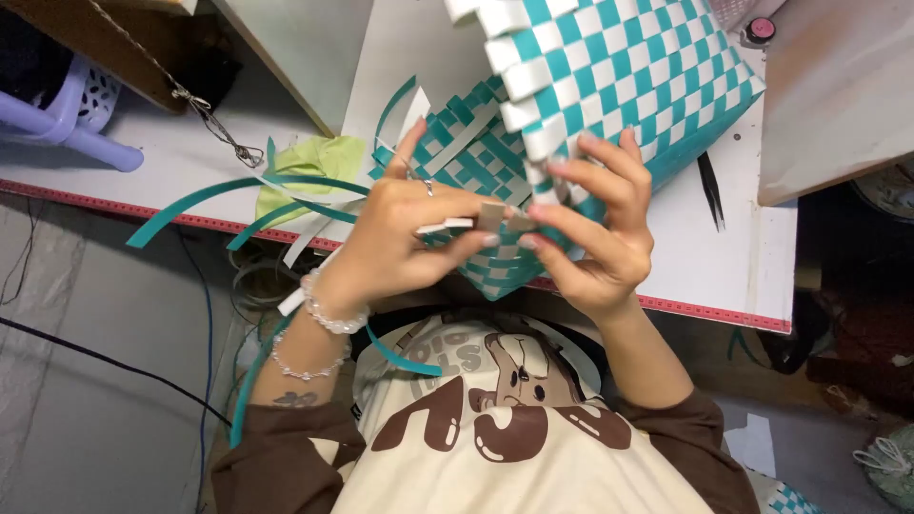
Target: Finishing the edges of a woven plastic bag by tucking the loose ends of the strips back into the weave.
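A teal-and-white woven basket [628, 76] lies tilted on the white table [743, 257], its open end toward me. My left hand [400, 238] pinches a white strip end [447, 226] at the basket's near corner. My right hand [600, 224] grips the basket's edge, its fingers pressed on the folded white strip ends [519, 143] and its fingertips meeting the left hand's. Loose teal strips [219, 200] and white strips fan out from under my left hand.
A light green cloth [319, 162] lies on the table at left, beside a metal chain [214, 124]. Black tweezers [711, 190] rest to the right of the basket. A lilac plastic stool [67, 114] stands far left. Cables run across the floor.
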